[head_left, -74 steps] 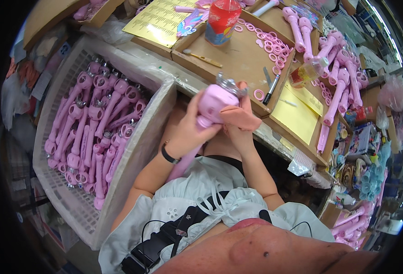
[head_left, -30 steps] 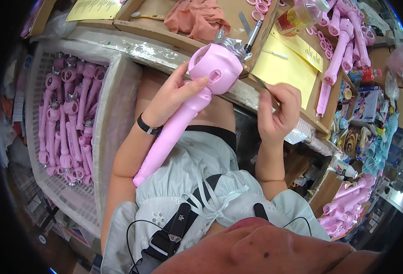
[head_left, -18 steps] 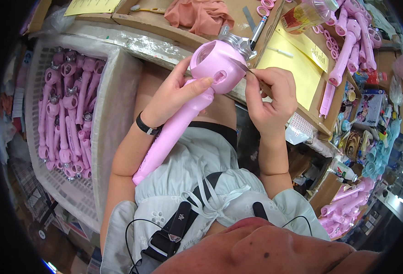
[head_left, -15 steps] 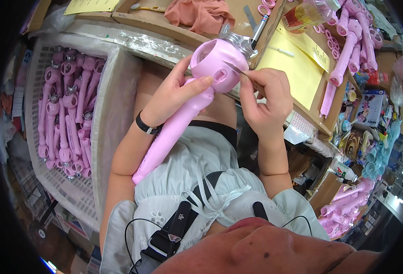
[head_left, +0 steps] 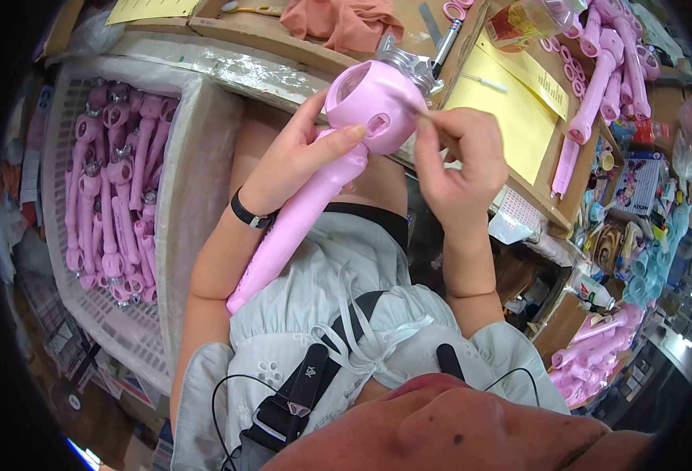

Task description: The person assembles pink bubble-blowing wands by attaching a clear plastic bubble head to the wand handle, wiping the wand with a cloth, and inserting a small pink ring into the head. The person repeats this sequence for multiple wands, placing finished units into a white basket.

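Observation:
A pink plastic toy wand (head_left: 303, 216) slants across my lap, its round hollow head at the upper end and its handle against my shirt. My left hand (head_left: 303, 157) is wrapped round the neck below the head, thumb lying on the front. A silver crown-shaped piece (head_left: 409, 67) tops the head. At the head's right side, my right hand (head_left: 465, 169) pinches a thin dark blade-like tool (head_left: 420, 111). Motion smears its tip, so I cannot tell whether it touches the plastic. An oval opening with a small slot shows on the wand's head.
To the left, a white plastic crate (head_left: 177, 235) holds many similar wands. The wooden bench tray (head_left: 283, 39) ahead bears an orange cloth (head_left: 338, 22), a marker pen (head_left: 446, 47), yellow paper (head_left: 511, 137) and a clear bottle (head_left: 522, 27). More pink wand parts (head_left: 597, 86) lie at the right.
The tool in my right hand has shifted slightly up and to the right along the wand's head and is now blurred. My left hand keeps its hold, and the wand has barely moved.

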